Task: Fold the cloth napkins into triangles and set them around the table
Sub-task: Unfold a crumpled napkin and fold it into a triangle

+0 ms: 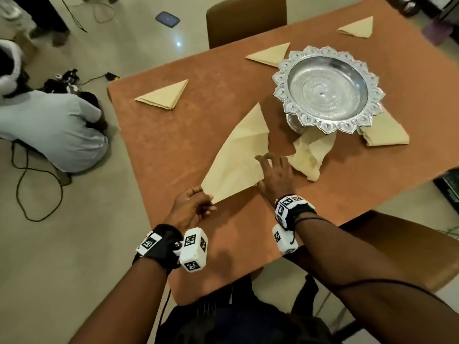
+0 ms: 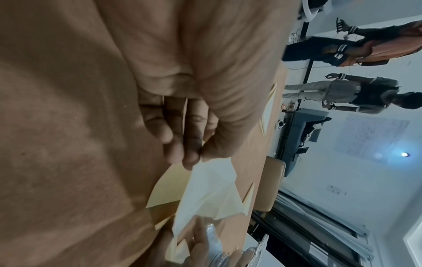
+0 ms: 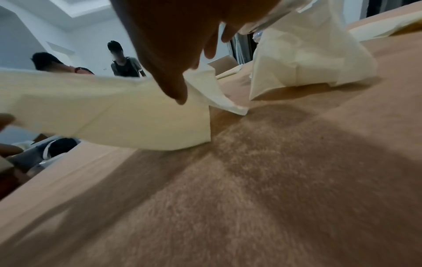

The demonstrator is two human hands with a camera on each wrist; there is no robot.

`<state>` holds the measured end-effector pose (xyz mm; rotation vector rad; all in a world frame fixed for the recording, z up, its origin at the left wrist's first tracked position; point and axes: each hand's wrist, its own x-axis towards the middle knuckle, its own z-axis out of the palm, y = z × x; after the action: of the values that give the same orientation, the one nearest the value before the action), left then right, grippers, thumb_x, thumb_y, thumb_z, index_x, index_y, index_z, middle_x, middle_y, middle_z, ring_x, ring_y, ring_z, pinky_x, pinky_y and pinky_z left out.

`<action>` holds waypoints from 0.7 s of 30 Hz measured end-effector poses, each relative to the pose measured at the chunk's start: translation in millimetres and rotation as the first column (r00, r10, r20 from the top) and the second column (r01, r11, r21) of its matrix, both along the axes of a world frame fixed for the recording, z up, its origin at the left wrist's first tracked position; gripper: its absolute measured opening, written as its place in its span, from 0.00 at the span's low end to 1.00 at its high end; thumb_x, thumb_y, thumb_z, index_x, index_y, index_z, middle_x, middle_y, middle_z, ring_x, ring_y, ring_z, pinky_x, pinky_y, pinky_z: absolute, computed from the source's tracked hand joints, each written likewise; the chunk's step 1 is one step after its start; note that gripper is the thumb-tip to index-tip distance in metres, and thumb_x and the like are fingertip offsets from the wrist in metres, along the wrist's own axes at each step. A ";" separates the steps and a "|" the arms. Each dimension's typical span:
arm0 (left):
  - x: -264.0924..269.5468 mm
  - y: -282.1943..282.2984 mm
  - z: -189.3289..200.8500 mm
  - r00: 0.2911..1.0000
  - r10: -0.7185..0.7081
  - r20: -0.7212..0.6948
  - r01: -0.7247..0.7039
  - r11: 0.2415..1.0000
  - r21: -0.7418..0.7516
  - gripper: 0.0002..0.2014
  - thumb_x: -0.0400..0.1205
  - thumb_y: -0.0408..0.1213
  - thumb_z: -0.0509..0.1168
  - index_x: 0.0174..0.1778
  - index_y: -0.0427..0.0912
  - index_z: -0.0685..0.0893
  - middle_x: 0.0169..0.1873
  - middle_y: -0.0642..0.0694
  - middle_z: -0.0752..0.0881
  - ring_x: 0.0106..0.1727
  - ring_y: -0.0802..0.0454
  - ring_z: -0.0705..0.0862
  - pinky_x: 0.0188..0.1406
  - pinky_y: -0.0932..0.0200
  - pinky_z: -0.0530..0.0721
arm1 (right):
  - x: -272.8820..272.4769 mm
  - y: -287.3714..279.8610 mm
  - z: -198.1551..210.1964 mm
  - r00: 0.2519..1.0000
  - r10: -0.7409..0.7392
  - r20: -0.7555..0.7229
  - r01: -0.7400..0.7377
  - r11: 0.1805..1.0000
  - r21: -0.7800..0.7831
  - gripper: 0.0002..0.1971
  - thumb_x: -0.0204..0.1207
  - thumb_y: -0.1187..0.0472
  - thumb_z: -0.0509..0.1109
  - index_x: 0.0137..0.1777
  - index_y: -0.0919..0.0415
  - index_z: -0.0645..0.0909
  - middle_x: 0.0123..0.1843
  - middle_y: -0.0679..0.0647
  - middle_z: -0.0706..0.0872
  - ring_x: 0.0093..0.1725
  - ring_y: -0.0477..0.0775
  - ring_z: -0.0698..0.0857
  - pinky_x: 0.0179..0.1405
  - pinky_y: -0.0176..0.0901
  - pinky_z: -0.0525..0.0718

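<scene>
Three folded triangles [image 1: 164,95] already sit along the surface [image 1: 186,155], while my left hand [image 1: 191,207] pinches a corner of the half-folded napkin [image 1: 238,155], my right hand [image 1: 275,175] presses it with fingers spread, and a crumpled napkin [image 1: 308,155] waits.

An ornate silver pedestal bowl [image 1: 329,88] with a scalloped rim stands at the upper right of the head view, and a brown chair back [image 1: 246,20] rises at the top centre behind the surface's far edge. At the left a person in a pale shirt [image 1: 53,130] crouches on the beige tiled floor [image 1: 74,244], with black cables [image 1: 29,180] looping beside them. Near the top, left of centre, a dark phone-like device [image 1: 167,19] lies on the floor.
</scene>
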<state>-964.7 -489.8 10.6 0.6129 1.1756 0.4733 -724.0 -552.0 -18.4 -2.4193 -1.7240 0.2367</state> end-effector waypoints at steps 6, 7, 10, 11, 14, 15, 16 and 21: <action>-37.3 8.3 -7.0 0.998 0.030 0.062 -0.032 0.999 0.035 0.12 0.81 0.22 0.63 0.56 0.38 0.82 0.39 0.38 0.89 0.34 0.45 0.87 0.31 0.59 0.84 | -11.7 -11.0 8.5 0.990 0.119 -0.070 -0.102 0.971 0.216 0.14 0.63 0.70 0.72 0.49 0.60 0.86 0.52 0.56 0.88 0.54 0.62 0.81 0.53 0.54 0.79; -43.2 9.7 -9.7 0.998 0.026 0.060 -0.029 0.998 0.049 0.13 0.80 0.21 0.63 0.57 0.39 0.82 0.43 0.37 0.89 0.39 0.43 0.87 0.36 0.55 0.85 | -18.0 -13.6 12.1 0.987 0.121 -0.109 -0.095 0.971 0.221 0.13 0.65 0.70 0.72 0.50 0.60 0.85 0.51 0.56 0.88 0.53 0.62 0.82 0.54 0.53 0.78; -52.4 10.1 -27.1 0.999 -0.033 -0.027 0.037 0.984 0.175 0.27 0.74 0.14 0.67 0.64 0.44 0.76 0.55 0.39 0.83 0.51 0.41 0.83 0.47 0.45 0.87 | -32.6 -22.5 20.0 0.974 0.122 -0.190 -0.082 0.975 0.205 0.11 0.70 0.67 0.73 0.52 0.59 0.85 0.49 0.54 0.89 0.52 0.60 0.83 0.54 0.51 0.78; -53.3 10.0 -33.0 0.992 -0.067 -0.110 0.092 0.966 0.240 0.34 0.71 0.14 0.70 0.68 0.48 0.72 0.58 0.41 0.80 0.52 0.45 0.82 0.46 0.49 0.87 | -36.6 -24.8 22.8 0.970 0.133 -0.205 -0.092 0.975 0.201 0.11 0.70 0.66 0.73 0.52 0.59 0.85 0.49 0.53 0.90 0.52 0.60 0.83 0.53 0.50 0.78; -50.2 12.2 -44.4 0.934 -0.160 -0.320 0.273 0.896 0.349 0.57 0.60 0.22 0.82 0.77 0.64 0.60 0.71 0.45 0.69 0.65 0.49 0.76 0.53 0.54 0.87 | -45.7 -26.5 39.5 0.946 0.159 -0.284 -0.114 0.979 0.168 0.10 0.72 0.61 0.70 0.52 0.56 0.85 0.49 0.50 0.89 0.52 0.56 0.83 0.51 0.52 0.80; -48.5 12.4 -46.1 0.917 -0.173 -0.360 0.307 0.882 0.359 0.62 0.57 0.24 0.83 0.79 0.69 0.57 0.73 0.46 0.65 0.69 0.49 0.73 0.56 0.53 0.87 | -48.7 -27.1 47.6 0.933 0.159 -0.324 -0.116 0.982 0.148 0.09 0.73 0.60 0.69 0.53 0.55 0.85 0.50 0.48 0.89 0.52 0.54 0.82 0.51 0.52 0.81; -45.6 13.6 -47.0 0.897 -0.189 -0.400 0.348 0.859 0.376 0.66 0.55 0.26 0.84 0.79 0.73 0.54 0.75 0.47 0.62 0.73 0.47 0.69 0.58 0.49 0.86 | -50.1 -27.1 56.5 0.916 0.155 -0.369 -0.115 0.985 0.128 0.09 0.74 0.60 0.70 0.53 0.54 0.85 0.51 0.47 0.88 0.53 0.52 0.82 0.51 0.52 0.81; -35.3 15.2 -51.3 0.675 -0.384 -0.630 0.713 0.558 0.424 0.69 0.57 0.32 0.83 0.82 0.70 0.42 0.85 0.50 0.50 0.85 0.40 0.47 0.81 0.33 0.43 | -37.7 -17.2 102.8 0.756 0.048 -0.653 -0.078 0.997 -0.018 0.06 0.78 0.60 0.72 0.50 0.55 0.89 0.52 0.41 0.90 0.55 0.44 0.87 0.59 0.43 0.82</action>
<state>-1000.0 -474.6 -40.7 1.7642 1.1583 0.1337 -761.7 -569.2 84.4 -1.9353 -1.4591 1.0066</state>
